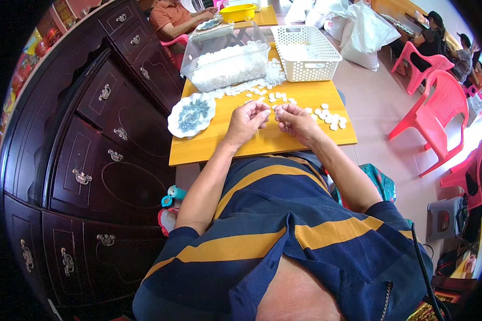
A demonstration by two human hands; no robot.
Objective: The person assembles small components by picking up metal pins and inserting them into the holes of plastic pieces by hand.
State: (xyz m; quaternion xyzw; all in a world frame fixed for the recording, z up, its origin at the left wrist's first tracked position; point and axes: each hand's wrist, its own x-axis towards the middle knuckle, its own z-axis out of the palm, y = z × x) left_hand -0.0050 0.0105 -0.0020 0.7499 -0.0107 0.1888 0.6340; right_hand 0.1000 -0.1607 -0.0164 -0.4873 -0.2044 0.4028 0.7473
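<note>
Over the front half of the yellow-brown table [209, 147], my two hands meet almost fingertip to fingertip. My left hand [247, 122] is pinched closed, thumb against fingers. My right hand [299, 123] pinches too, and a tiny whitish bit shows at its fingertips; its exact kind is too small to tell. Several small white pieces [329, 116] lie to the right of my right hand, and more white pieces [278, 98] are just beyond both hands. Left of my left hand, a white scalloped plate [175, 126] carries a heap of small dark grey-green pieces [194, 113].
A clear plastic bin [225, 80] and a white perforated basket [311, 70], both with pale pieces inside, stand farther back, loose translucent pieces around the bin. Dark wooden cabinets [107, 134] line the left. Pink chairs [439, 107] and white sacks [364, 40] are rightward. Other people sit beyond.
</note>
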